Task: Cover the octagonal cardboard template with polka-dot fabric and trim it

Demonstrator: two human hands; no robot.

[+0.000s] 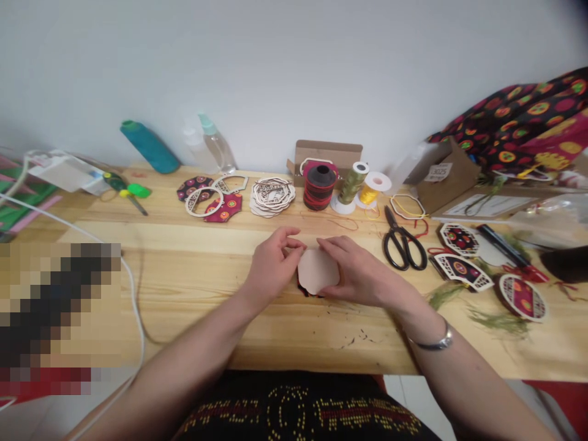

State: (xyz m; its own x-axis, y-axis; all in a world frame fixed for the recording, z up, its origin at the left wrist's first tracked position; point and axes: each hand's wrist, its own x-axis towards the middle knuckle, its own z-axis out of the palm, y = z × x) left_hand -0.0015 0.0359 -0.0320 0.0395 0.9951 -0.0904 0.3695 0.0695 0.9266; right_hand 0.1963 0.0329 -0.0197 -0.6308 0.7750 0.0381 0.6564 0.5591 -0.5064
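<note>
A pale, scallop-edged flat piece stands in front of me over the table, with dark patterned cloth showing along its lower left edge. My right hand grips it from the right, thumb at the bottom and fingers at the top. At its upper left corner, the thumb and fingertips of my left hand are pinched together on the edge. Whether a thread or fold of cloth lies in that pinch is too small to tell. Small dark scraps lie on the wood below my right hand.
Black-handled scissors lie right of my hands. Beyond stand a red-and-black thread spool, a green spool and a yellow spool. Cut wooden frames are stacked behind. Decorated pieces lie right. A white cable crosses the left.
</note>
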